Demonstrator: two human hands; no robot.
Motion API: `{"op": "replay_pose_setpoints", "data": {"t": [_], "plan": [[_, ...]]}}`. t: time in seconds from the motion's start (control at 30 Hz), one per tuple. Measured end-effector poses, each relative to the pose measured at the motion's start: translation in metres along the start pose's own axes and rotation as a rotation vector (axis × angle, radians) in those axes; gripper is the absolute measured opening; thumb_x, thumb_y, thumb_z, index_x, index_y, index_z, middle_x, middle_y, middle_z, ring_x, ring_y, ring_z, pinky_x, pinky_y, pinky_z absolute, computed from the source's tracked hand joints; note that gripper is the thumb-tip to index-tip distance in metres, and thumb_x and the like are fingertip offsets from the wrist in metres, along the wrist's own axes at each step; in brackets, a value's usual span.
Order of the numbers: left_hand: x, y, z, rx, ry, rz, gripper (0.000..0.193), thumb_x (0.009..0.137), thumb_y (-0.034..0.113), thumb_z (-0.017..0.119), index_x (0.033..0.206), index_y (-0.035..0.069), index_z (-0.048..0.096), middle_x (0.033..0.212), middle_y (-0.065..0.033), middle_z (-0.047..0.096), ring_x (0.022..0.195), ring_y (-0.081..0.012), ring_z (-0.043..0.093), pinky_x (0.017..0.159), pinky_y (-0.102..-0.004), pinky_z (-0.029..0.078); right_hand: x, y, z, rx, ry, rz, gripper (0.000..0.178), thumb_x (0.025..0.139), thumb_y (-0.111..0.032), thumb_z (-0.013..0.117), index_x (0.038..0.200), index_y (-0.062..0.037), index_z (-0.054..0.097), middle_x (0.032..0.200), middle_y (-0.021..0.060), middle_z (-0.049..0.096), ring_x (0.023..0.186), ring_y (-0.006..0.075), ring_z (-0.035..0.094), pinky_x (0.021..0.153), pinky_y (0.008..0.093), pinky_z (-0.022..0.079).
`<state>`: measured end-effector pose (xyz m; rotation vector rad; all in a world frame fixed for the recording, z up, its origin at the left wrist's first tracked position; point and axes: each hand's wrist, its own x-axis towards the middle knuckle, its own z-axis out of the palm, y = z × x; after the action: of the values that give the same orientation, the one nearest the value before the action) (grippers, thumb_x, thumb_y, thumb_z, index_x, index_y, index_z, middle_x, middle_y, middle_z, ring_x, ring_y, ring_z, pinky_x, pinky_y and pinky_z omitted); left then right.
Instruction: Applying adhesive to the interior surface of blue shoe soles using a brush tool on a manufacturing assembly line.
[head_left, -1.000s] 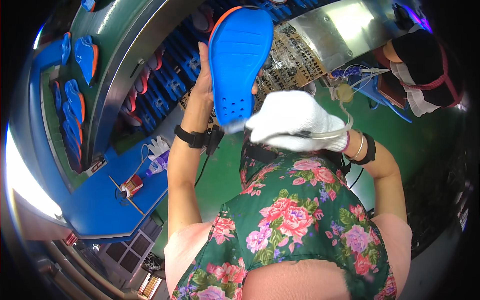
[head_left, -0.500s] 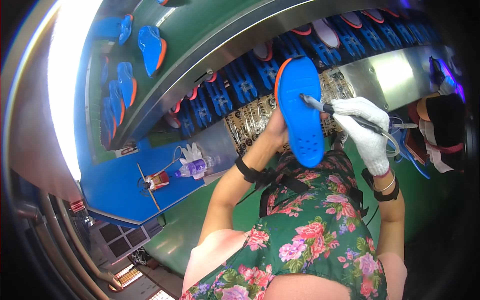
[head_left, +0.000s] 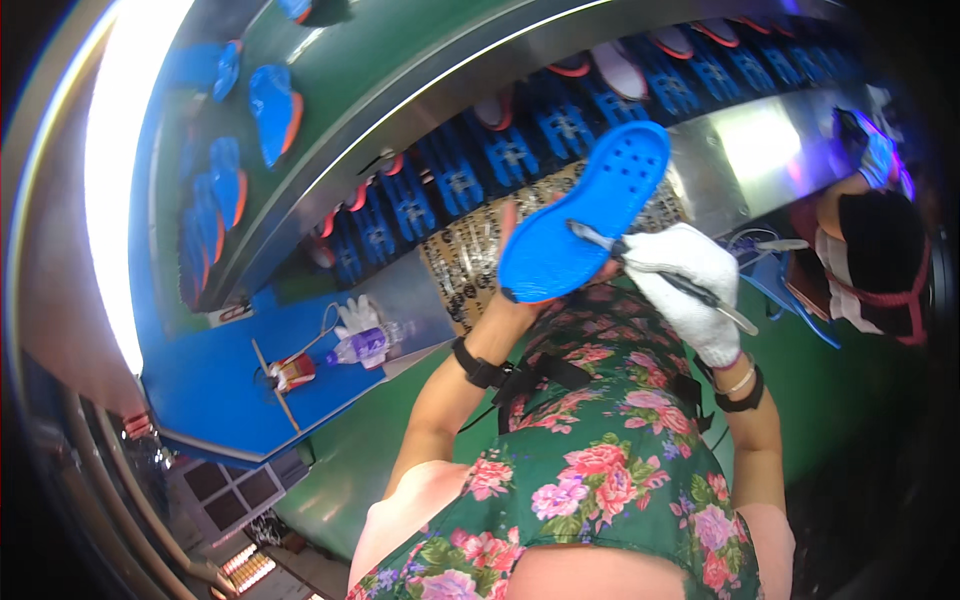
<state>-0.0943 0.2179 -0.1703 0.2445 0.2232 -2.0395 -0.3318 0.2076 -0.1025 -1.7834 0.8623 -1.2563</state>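
From where I stood, the bare left hand was closed around a blue sole from beneath, digits showing at both edges and the holed end tilted away. The gloved right hand, just beside it, was clamped on a brush whose tip seemed to touch the sole's middle. That grip looked the weak point: most of it was hidden, and if the sole twisted under the brush's push, the stroke could skid over the edge onto the bare digits. Too wet a brush might also drip on the apron.

Beyond both hands ran a strip of patterned, film-wrapped cardboard, and past it a row of blue holders. Left of the bare hand, a blue table bore a purple-labelled bottle; farther off, more soles lay on a green belt. Another person sat right of the glove.
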Motion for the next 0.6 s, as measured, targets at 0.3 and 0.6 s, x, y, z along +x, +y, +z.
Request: {"op": "replay_pose_setpoints", "data": {"t": [0.3,0.6], "plan": [[0.008,-0.025,0.005,0.404,-0.162,0.148,0.100,0.080,0.060,0.070,0.157,0.008,0.035,0.153,-0.0197,0.046,0.136,-0.0370,0.051,0.112,-0.0554,0.046,0.020,-0.013,-0.002,-0.068,0.099,-0.151,0.018,0.078,-0.003,0.081,0.096,-0.0025,0.079,0.095,0.0123,0.078,0.082,0.0233,0.074,0.073,0.0325,0.056],[0.009,-0.041,-0.021,0.399,0.110,0.202,0.090,0.088,0.064,0.066,0.156,0.011,0.038,0.152,-0.0157,0.050,0.138,-0.0351,0.051,0.117,-0.0559,0.039,0.049,-0.020,-0.003,-0.240,0.121,-0.320,0.030,0.076,-0.004,0.078,0.105,-0.0044,0.078,0.107,0.0148,0.077,0.092,0.0273,0.073,0.079,0.0361,0.057]]}}
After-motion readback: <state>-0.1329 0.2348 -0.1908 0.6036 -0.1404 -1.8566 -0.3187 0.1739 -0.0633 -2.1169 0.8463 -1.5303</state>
